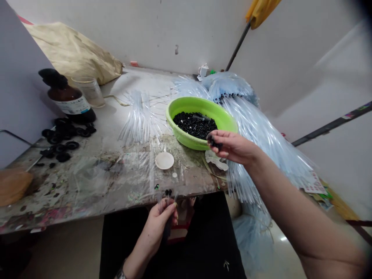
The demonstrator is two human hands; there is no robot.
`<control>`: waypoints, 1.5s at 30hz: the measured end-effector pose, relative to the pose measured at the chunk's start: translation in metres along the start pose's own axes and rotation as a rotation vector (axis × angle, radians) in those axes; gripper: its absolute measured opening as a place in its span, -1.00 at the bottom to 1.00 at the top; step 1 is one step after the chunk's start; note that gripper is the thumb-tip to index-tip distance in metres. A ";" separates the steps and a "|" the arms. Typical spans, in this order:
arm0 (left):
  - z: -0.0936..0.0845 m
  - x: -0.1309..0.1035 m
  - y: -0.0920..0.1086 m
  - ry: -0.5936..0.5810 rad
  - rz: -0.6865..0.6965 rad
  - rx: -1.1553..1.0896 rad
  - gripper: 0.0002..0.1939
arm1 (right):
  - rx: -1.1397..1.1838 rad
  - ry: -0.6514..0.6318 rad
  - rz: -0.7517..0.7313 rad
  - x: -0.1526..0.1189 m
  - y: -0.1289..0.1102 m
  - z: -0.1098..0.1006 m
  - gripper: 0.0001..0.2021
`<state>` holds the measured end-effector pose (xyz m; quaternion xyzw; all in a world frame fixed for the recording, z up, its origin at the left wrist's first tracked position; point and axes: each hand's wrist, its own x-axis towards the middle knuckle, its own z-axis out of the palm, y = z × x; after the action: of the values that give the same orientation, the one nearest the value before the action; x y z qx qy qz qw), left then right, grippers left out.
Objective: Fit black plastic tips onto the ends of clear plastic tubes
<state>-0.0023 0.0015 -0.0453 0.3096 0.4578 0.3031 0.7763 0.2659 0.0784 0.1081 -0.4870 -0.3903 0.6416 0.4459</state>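
Observation:
My left hand (162, 217) is closed around a few thin clear plastic tubes (159, 198) at the table's front edge. Small black plugs (168, 192) show at the tips of some of them. My right hand (232, 146) pinches several small black pieces (214, 142) just over the near right rim of a green basin (200, 145). A heap of the same kind of black pieces (194, 124) lies in the basin. Near the table's front, a small white dish (164, 160) stands between my hands.
Clear tubes (141, 120) lie left of the basin, and large bundles of tubes (270, 139) spread along the right. At left stand a brown bottle (69, 101), a glass beaker (90, 93) and black rings (62, 135). A beige sack (69, 50) leans at the back.

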 end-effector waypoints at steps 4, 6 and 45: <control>0.005 -0.002 0.000 -0.005 0.004 0.006 -0.67 | -0.191 0.045 0.060 -0.010 0.044 0.003 -0.86; 0.008 -0.003 0.000 -0.016 0.012 0.012 -0.68 | -0.529 0.138 0.036 -0.004 0.066 0.001 -0.91; 0.017 -0.007 0.002 0.008 0.024 0.059 -0.73 | -1.252 0.470 -0.316 -0.033 0.137 -0.009 -0.88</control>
<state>0.0099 -0.0058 -0.0340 0.3369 0.4658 0.3001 0.7612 0.2526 0.0069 -0.0125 -0.7166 -0.6468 0.0996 0.2415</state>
